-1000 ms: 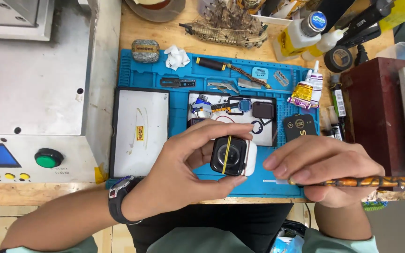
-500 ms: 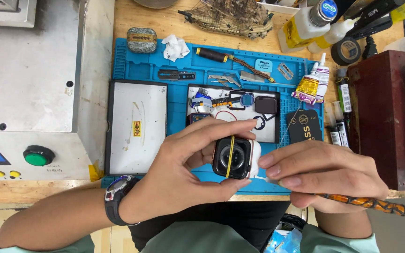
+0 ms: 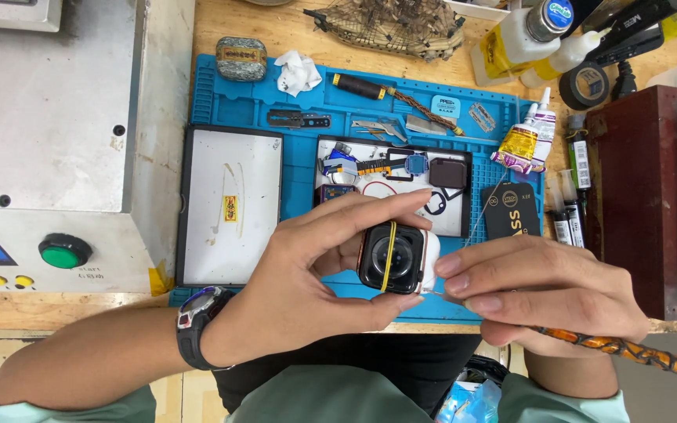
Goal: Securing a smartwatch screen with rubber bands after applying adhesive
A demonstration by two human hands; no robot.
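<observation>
Above near edge of blue mat (image 3: pixel 237 106), smartwatch body (image 3: pixel 392 257) is pinched in left hand (image 3: pixel 307 290) fingers. Thin tool (image 3: pixel 628 352), gripped by right hand (image 3: pixel 550 290), is set at its side seam. Prying judged underway; gentle, steady leverage is needed next.

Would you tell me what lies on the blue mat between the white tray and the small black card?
In the head view, a second tray holding small watch parts lies between the white tray and the black card, on the blue mat.
</observation>
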